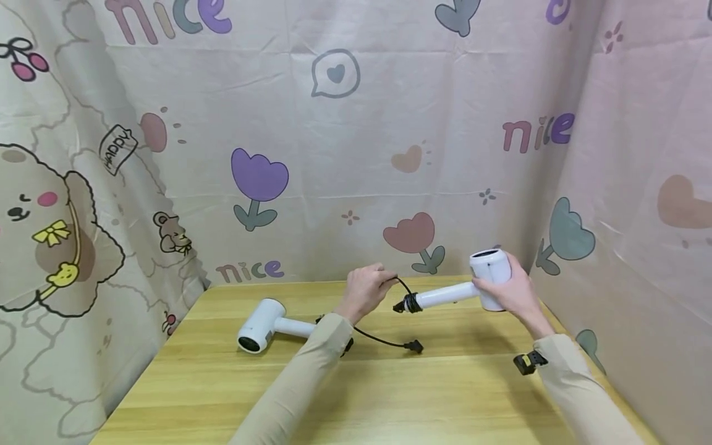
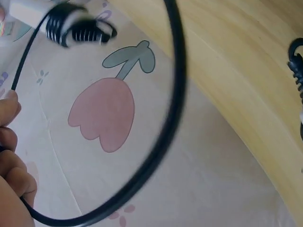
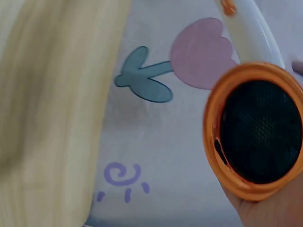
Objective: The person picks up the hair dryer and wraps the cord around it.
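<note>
My right hand (image 1: 520, 293) grips a white hair dryer (image 1: 450, 295) by its head, above the table at the right. In the right wrist view, an orange ring surrounds the dark mesh end (image 3: 261, 131) of that head. The handle points left, with black cord (image 1: 412, 302) wound round its end. My left hand (image 1: 364, 289) pinches a stretch of this cord; in the left wrist view a loose loop (image 2: 176, 94) hangs from the fingers. A black plug (image 1: 414, 346) on a cord shows below the left wrist. A second white hair dryer (image 1: 261, 326) lies at the left, its handle end partly hidden by my left sleeve.
Both hair dryers are over a wooden table (image 1: 389, 395). A printed curtain (image 1: 345, 142) closes off the back and both sides of the table. A small black device (image 1: 528, 362) is strapped at my right wrist.
</note>
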Demonstrator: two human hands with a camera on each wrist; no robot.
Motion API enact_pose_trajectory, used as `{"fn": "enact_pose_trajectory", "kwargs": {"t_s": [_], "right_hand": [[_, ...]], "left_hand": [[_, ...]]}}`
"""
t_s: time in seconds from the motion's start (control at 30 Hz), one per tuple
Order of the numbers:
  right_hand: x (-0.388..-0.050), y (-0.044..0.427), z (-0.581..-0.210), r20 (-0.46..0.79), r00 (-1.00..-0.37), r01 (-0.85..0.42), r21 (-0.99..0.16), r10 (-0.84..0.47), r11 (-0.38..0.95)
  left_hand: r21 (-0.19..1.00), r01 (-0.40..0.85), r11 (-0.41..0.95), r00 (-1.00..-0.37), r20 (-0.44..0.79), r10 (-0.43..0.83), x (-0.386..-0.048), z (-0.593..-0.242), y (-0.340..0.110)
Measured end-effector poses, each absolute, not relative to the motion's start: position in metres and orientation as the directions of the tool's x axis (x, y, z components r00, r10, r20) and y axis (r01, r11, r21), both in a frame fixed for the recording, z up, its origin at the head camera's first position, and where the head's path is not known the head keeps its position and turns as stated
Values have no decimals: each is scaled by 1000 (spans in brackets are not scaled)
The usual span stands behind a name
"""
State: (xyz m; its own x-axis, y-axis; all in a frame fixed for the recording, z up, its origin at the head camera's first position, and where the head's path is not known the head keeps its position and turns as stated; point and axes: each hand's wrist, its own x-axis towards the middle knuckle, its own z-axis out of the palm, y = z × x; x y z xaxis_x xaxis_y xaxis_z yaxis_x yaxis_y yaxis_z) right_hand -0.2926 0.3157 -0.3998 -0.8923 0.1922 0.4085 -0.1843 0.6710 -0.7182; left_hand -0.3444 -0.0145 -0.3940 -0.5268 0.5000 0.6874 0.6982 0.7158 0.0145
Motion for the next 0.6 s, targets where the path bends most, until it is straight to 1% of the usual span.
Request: {"fn": "enact_pose_trajectory", "kwargs": {"t_s": [0.13,0.37,0.5,0.6], "right_hand": [[-291,322,-393,357,-928,-211,-740,107,639],[-288,329,-395,251,-967,-234,-835,-34,498],[-286,334,-399,200,-977,-211,-875,-73,435],[-283,338,-403,141,-986,-166,-919,-94,359]], "left_hand": [[104,709,697,-562,680,471,-344,-390,-15],[205,694,690,-636,623,456,-345,-389,-16],[266,678,685,-687,561,461,-348,-391,-18],[289,669,685,-706,535,464,-349,-394,-20]]}}
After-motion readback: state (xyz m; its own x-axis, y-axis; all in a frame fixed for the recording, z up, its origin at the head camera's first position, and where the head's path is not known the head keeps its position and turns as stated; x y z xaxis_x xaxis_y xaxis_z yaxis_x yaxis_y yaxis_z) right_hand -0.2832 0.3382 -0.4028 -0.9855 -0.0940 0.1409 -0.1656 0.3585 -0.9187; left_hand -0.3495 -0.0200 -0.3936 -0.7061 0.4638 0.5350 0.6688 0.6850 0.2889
